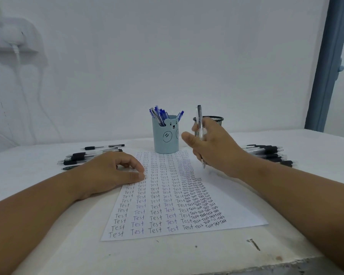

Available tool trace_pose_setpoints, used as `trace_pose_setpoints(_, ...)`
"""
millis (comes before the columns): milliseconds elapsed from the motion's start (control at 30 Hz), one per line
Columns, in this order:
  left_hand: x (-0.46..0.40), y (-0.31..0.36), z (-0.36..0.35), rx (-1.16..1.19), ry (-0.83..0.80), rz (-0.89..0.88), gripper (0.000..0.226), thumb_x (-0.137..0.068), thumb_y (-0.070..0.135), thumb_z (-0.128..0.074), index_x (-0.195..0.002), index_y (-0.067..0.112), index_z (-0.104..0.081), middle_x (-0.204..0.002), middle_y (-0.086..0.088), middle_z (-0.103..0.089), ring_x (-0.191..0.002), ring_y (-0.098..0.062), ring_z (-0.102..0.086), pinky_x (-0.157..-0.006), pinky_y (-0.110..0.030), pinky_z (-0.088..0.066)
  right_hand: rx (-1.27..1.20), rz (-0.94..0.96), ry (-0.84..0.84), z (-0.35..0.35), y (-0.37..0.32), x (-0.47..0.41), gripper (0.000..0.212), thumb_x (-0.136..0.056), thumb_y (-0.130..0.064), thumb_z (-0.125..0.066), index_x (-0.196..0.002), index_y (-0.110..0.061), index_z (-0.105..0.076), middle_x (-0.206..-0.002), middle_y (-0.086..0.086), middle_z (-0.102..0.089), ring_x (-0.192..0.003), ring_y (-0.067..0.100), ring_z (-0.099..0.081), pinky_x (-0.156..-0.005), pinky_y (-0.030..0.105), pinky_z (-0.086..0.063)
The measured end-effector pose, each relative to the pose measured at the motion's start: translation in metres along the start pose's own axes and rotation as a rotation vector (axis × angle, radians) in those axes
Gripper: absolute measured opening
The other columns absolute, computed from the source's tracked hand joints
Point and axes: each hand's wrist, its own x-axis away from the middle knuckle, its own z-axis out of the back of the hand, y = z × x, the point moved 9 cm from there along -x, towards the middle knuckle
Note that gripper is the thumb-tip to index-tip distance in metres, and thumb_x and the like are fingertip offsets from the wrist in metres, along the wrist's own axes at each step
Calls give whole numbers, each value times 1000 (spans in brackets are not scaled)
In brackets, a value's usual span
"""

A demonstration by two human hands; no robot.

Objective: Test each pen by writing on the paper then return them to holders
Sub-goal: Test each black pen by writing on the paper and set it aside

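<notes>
Blue cup point(165, 138) and mesh cup point(214, 119) stand behind the paper point(167, 197); right hand point(213, 147) pinches a clear pen point(200, 128) upright; left hand point(111, 171), loosely curled, rests on the paper.

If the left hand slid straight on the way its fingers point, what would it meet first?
The left hand already rests on the written paper, pointing right. Across the sheet, it probably meets the right hand holding the pen; depth unclear.

One paper point(167, 205), two holders point(165, 135) point(209, 124), two hands point(111, 173) point(214, 147) (one holding a pen point(200, 124))

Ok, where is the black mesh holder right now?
In the head view, the black mesh holder stands right of centre on the table, beside the blue bear holder, mostly hidden behind the right hand.
</notes>
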Motion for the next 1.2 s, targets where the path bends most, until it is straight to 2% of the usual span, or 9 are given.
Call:
trace_pose_setpoints(167, 1, 1, -1, 14, -3, 4, 15, -75, 36, -84, -89, 31, -78, -89, 32, -68, -80, 22, -55, -74, -10, -36, 78, 100, -22, 0, -8, -3, 14, -101, -43, -53, -99, -31, -59, -53, -1, -61, -47, 13, -51, -55, 32, -47)
trace_pose_setpoints(333, 1, 2, 0, -4, 8, 1, 15, -76, 35, -83, -89, 30, -78, -99, 21, -69, -83, 21, -55, -73, -7, -35, 367, 215, -45, -5, -17, 0, 26, -102, -27, -57, -98, -7, -72, -67, -5, -50, -56, 6, -37, -55, 17, -31)
trace_pose_setpoints(400, 1, 2, 0, 1, 10, 4, 15, -75, 36, -84, -89, 31, -79, -100, 20, -69, -84, 21, -55, -74, -8, -36, 396, 213, -82, -10, -15, 1, 15, -102, -21, -58, -95, -15, -70, -69, -3, -51, -59, 5, -41, -58, 17, -34)
trace_pose_setpoints(467, 1, 2, 0, -5, 9, 2, 16, -75, 36, -84, -89, 30, -79, -100, 19, -69, -82, 21, -56, -73, -8, -36, 353, 191, -96, -13, -11, 0, 15, -102, -24, -58, -110, -23, -71, -71, -2, -54, -63, 6, -46, -64, 16, -39)
trace_pose_setpoints(567, 1, 4, 0, -15, 12, -16, 16, -76, 35, -83, -90, 30, -79, -101, 16, -70, -81, 17, -57, -71, -8, -36, 305, 179, -158, -18, -10, 2, 36, -102, -36, -54, -111, -3, -67, -74, 2, -51, -69, 10, -43, -72, 28, -38)
trace_pose_setpoints(700, 1, 3, 0, -7, 6, -14, 15, -76, 35, -83, -89, 30, -79, -100, 17, -70, -81, 17, -57, -72, -8, -37, 221, 143, -214, -20, -11, 5, 37, -104, -33, -51, -110, 0, -66, -93, 22, -62, -79, 15, -48, -75, 32, -39)
trace_pose_setpoints(900, 0, 1, 1, 6, 1, -7, 15, -73, 40, -85, -87, 36, -79, -99, 22, -70, -90, 16, -58, -80, -13, -39, 247, 122, -246, -22, -7, 3, 24, -105, -22, -50, -96, -8, -68, -77, 0, -59, -61, 3, -43, -62, 20, -36)
trace_pose_setpoints(1067, 1, 2, 1, 3, 5, -9, 15, -74, 38, -84, -87, 33, -79, -100, 19, -70, -88, 17, -57, -77, -10, -38, 269, 145, -250, -24, -7, 3, 27, -105, -21, -51, -94, -3, -67, -77, 8, -59, -55, 1, -39, -57, 15, -34)
trace_pose_setpoints(1200, 1, 4, 0, -12, 7, -14, 16, -75, 38, -84, -89, 32, -79, -100, 18, -70, -83, 18, -57, -75, -11, -38, 245, 124, -212, -21, -5, 0, 16, -104, -21, -53, -106, -28, -66, -74, -7, -62, -63, -1, -48, -66, 17, -39)
